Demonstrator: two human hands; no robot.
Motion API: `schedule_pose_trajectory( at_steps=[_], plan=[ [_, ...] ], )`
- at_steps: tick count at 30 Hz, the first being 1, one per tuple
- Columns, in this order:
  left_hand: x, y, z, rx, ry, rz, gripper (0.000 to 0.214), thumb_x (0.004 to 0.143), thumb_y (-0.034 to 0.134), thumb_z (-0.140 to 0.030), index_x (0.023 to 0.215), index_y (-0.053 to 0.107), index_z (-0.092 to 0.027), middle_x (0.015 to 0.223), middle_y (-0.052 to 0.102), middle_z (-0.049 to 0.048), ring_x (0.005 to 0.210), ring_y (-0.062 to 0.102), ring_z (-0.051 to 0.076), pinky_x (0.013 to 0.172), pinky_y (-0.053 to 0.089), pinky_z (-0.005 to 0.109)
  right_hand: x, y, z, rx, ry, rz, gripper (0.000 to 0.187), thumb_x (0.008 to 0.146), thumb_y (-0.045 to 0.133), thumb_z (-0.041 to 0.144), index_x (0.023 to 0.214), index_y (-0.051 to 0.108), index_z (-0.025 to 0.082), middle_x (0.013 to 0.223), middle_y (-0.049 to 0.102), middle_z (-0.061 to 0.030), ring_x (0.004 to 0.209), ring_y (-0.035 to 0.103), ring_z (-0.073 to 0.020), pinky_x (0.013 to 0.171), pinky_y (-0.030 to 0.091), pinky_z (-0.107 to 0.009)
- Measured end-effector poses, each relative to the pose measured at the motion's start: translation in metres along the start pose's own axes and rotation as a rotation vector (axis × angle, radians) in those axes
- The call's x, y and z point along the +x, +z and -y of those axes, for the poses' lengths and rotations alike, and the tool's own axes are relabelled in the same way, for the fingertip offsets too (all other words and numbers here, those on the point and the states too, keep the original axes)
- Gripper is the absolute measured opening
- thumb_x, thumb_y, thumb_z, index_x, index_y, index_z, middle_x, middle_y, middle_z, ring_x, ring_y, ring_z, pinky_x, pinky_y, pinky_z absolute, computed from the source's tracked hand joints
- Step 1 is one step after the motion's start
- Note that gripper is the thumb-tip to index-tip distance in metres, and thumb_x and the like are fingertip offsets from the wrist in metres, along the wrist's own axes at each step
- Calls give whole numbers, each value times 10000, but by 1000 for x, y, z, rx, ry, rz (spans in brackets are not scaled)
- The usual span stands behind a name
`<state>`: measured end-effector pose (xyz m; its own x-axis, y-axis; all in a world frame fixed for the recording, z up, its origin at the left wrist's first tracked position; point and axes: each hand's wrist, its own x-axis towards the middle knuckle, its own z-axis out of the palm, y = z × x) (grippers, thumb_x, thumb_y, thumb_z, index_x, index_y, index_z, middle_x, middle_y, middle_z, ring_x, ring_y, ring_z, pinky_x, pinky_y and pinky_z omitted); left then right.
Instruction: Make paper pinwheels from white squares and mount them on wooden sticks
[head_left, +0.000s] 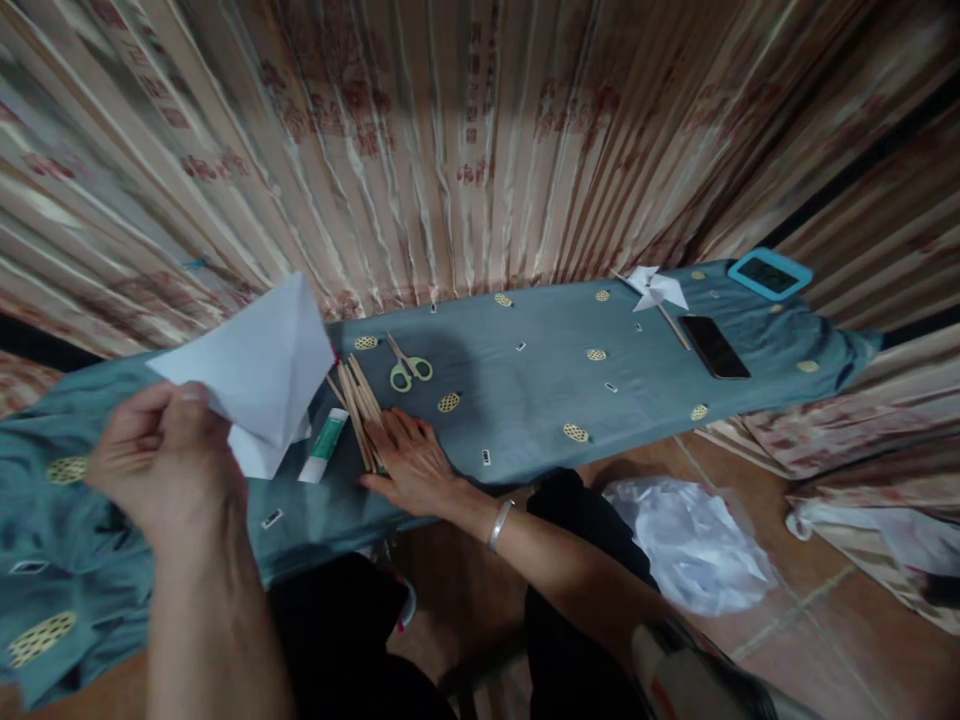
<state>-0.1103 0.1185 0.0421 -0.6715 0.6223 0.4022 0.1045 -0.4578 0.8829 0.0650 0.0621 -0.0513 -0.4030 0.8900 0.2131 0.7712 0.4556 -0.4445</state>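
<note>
A creased sheet of white paper [247,350] is raised above the left part of the cloth, pinched at its lower left corner by my left hand [169,460]. Beneath it, more white paper [259,452] lies on the cloth. My right hand [412,462] rests on the near ends of a bundle of thin wooden sticks [360,400], fingers stretched out over them. Left of the sticks lies a green and white glue stick [324,445]. Scissors [409,368] with pale green handles lie just beyond the bundle.
A blue-green cloth with pineapple prints covers the long table [525,390]. Toward the right are a white paper pinwheel [654,288] on a stick, a dark phone [714,347] and a blue-framed device [770,273]. Pleated curtains [480,150] hang behind; a plastic bag [690,545] sits on the floor.
</note>
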Motion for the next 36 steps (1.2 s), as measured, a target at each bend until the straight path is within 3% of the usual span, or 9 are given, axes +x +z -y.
schedule_pose_trajectory(
  at_steps=[3,7,13,15,19,23,28,31,36],
  plan=[
    [-21,20,-6,-153,-101,15,252,461,745,-226,669,627,-146,537,564,-59,508,464,86,560,395,243,5,7,7,15,-5,13,657,904,584,427,1433,387,90,1507,400,-203,1401,325,-334,1108,321,-486],
    [-42,37,-6,-139,-201,170,203,633,761,-286,765,657,-172,623,602,-58,575,522,81,635,451,228,3,8,11,105,-20,42,682,919,562,437,1472,348,100,1536,347,-233,1437,277,-343,1128,284,-529],
    [-71,57,-14,-165,-136,316,141,743,749,-294,818,670,-204,750,708,-23,654,639,115,626,503,229,-20,-25,-22,173,119,-2,544,926,529,298,1429,446,109,1512,398,-233,1392,397,-338,1098,376,-503],
    [-90,61,-18,-110,-135,480,81,787,712,-260,853,698,-215,846,750,2,791,703,149,757,553,271,-31,-47,-52,212,227,-80,421,930,486,251,1326,560,130,1429,526,-186,1326,496,-281,1084,416,-441],
    [-140,53,-7,-1,-44,956,109,872,624,-228,889,731,-218,1021,764,49,1080,682,205,1010,507,372,-53,-88,-115,222,444,-196,323,912,463,231,1165,657,180,1116,736,-112,1005,696,-241,898,536,-390],
    [-176,34,20,89,81,1192,150,896,596,-209,920,744,-194,999,770,78,1085,682,220,983,526,385,-74,-105,-144,107,482,-185,319,873,489,233,1123,675,162,1054,751,-118,944,710,-268,859,544,-402],
    [-184,28,35,217,-8,1237,145,879,610,-201,904,751,-219,976,775,61,970,718,208,909,552,344,-92,-106,-142,-1,380,-260,365,887,503,275,1193,641,134,1217,685,-165,1093,660,-287,981,499,-441],
    [-180,32,36,235,-146,1197,129,855,628,-187,862,754,-215,932,778,51,884,728,193,849,556,308,-95,-107,-135,64,325,-266,268,914,496,290,1061,694,186,1082,734,-113,1021,680,-257,943,516,-402],
    [-179,37,36,257,-332,1116,78,801,680,-197,798,758,-196,840,777,43,791,720,185,793,548,287,-87,-118,-103,342,304,-131,189,898,564,321,870,716,212,817,738,-34,766,690,-185,743,534,-293]
  ],
)
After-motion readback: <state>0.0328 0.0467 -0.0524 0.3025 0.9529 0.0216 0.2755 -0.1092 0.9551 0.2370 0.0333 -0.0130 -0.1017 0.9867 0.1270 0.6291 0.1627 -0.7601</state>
